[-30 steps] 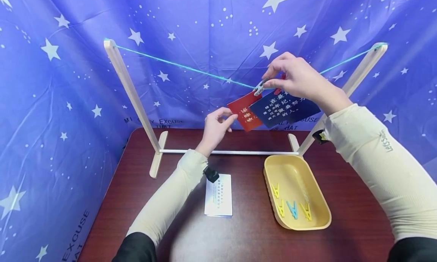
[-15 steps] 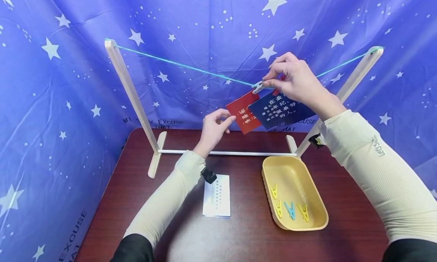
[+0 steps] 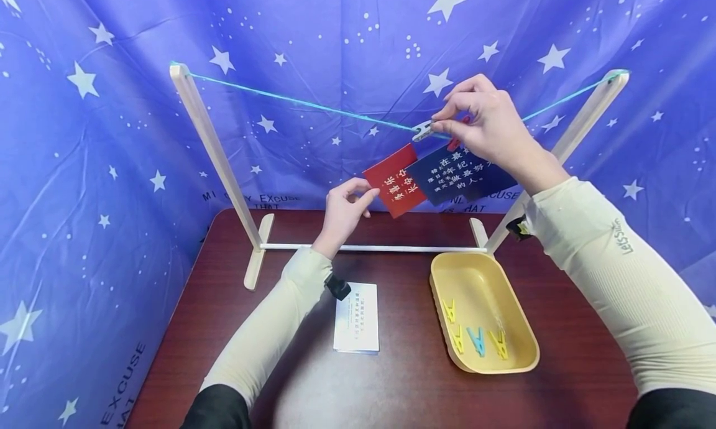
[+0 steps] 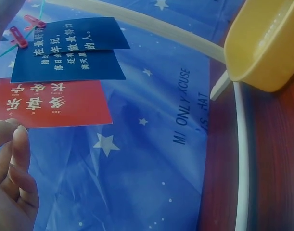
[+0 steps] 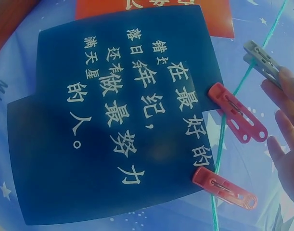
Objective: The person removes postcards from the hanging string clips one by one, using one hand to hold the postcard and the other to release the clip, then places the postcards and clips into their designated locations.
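My left hand (image 3: 345, 208) pinches a red card (image 3: 394, 180) with white characters by its left edge, between thumb and fingers. In my right hand (image 3: 489, 121), thumb and fingertips pinch the handles of a grey clothespin (image 5: 264, 60) whose front end is on the teal string (image 3: 302, 107). A small gap separates that clothespin from the red card's upper corner. Two overlapping dark blue cards (image 5: 113, 110) hang close to the red card, partly covering it in the right wrist view. They are held on the string by a red clothespin (image 5: 238, 111) and a second red clothespin (image 5: 223, 187).
A wooden left post (image 3: 215, 155) and right post (image 3: 582, 124) carry the string, joined below by a white rod (image 3: 363, 249). Several yellow and blue clothespins lie in a yellow tray (image 3: 483, 280). White cards (image 3: 357, 317) lie stacked on the dark red table (image 3: 414, 392).
The grey clothespin has risen slightly with the string, off the red card's upper corner, which it overlapped before. My left hand has drawn the red card a little left and down.
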Demonstrator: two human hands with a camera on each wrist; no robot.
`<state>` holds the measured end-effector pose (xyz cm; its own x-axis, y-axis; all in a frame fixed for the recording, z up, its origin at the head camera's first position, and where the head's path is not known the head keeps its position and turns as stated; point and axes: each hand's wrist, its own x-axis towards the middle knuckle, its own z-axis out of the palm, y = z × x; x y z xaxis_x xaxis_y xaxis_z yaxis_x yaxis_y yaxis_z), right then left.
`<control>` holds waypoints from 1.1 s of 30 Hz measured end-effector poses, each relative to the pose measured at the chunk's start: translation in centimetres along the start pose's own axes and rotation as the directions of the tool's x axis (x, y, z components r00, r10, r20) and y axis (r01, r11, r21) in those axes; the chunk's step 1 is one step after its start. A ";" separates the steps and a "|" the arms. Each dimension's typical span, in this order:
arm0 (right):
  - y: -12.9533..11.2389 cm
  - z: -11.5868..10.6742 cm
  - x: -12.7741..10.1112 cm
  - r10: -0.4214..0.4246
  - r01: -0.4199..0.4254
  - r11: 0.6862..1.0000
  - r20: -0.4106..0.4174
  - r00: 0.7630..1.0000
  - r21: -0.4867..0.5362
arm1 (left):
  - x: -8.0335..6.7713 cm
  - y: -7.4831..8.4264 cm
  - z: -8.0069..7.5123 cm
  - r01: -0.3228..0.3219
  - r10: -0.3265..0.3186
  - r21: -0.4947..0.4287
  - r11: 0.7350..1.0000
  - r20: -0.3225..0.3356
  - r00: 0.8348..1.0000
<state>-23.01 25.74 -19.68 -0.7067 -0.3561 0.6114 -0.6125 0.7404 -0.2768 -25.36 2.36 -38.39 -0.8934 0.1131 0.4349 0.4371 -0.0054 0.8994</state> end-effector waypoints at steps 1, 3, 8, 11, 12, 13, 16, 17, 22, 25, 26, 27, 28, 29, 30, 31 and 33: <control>0.0 0.0 0.0 0.001 -0.001 1.000 -0.004 1.000 -0.002 | 0.0 0.0 -0.1 -0.001 0.001 -0.001 1.000 -0.005 1.000; -0.1 -0.1 0.0 0.003 -0.003 1.000 -0.017 1.000 -0.002 | -0.1 -0.1 -0.2 -0.002 0.002 -0.002 1.000 -0.014 1.000; -0.2 -0.2 -0.1 -0.014 0.014 1.000 -0.050 0.999 -0.003 | -0.5 -0.1 -0.7 -0.009 0.009 -0.014 1.000 -0.033 0.999; -0.2 -0.3 -0.3 -0.030 0.030 1.000 -0.061 0.998 -0.001 | -0.7 -0.2 -1.0 -0.009 0.009 -0.018 1.000 -0.041 0.999; -0.2 -0.3 -0.4 -0.032 0.032 0.999 -0.063 0.998 0.001 | -0.7 -0.2 -1.1 -0.009 0.008 -0.018 1.000 -0.042 0.999; -0.2 -0.3 -0.4 -0.035 0.035 0.999 -0.066 0.997 0.003 | -0.7 -0.2 -1.2 -0.007 0.007 -0.018 1.000 -0.043 0.999; -0.3 -0.5 -0.6 -0.037 0.037 0.999 -0.074 0.997 0.004 | -0.7 -0.2 -1.5 -0.010 0.009 -0.017 1.000 -0.043 0.999; -0.3 -0.6 -0.6 -0.035 0.036 0.999 -0.077 0.996 0.004 | -0.7 -0.2 -1.6 -0.010 0.010 -0.016 1.000 -0.043 0.999; -0.6 -1.1 -1.0 -0.026 0.026 1.000 -0.083 0.996 0.003 | -0.8 0.0 -2.0 -0.009 0.009 -0.009 1.000 -0.054 0.998; -0.7 -1.3 -1.3 -0.019 0.019 1.000 -0.074 0.997 0.002 | -1.0 0.0 -2.3 0.003 -0.004 -0.012 1.000 -0.060 0.998; -0.7 -1.3 -1.4 -0.018 0.018 1.000 -0.071 0.997 0.000 | -1.1 0.0 -2.4 0.008 -0.009 -0.015 1.000 -0.062 0.998; -0.7 -1.3 -1.6 -0.018 0.018 1.000 -0.067 0.998 0.001 | -1.2 0.0 -2.5 0.013 -0.014 -0.017 1.000 -0.064 0.998; -0.7 -1.3 -1.8 -0.018 0.018 1.000 -0.064 0.998 0.003 | -1.3 -0.1 -2.6 0.018 -0.019 -0.018 1.000 -0.067 0.998; -0.7 -1.3 -1.9 -0.018 0.018 1.000 -0.061 0.998 0.003 | -1.4 -0.1 -2.6 0.020 -0.021 -0.018 1.000 -0.069 0.997; -0.6 -1.2 -2.1 -0.021 0.021 1.000 -0.058 0.998 0.001 | -1.5 -0.1 -2.7 0.020 -0.021 -0.020 1.000 -0.071 0.997; -0.6 -1.2 -2.2 -0.020 0.020 1.000 -0.058 0.998 0.004 | -1.7 -0.1 -2.8 0.021 -0.023 -0.023 1.000 -0.073 0.997; -0.5 -1.2 -2.6 -0.021 0.021 1.000 -0.054 0.998 0.004 | -1.9 -0.2 -2.9 0.023 -0.025 -0.025 0.999 -0.076 0.997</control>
<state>-20.45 26.92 -20.25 -0.6734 -0.3403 0.6563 -0.6289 0.7304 -0.2665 -24.04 -0.72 -39.25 -0.9093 0.0377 0.4145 0.4137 -0.0273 0.9100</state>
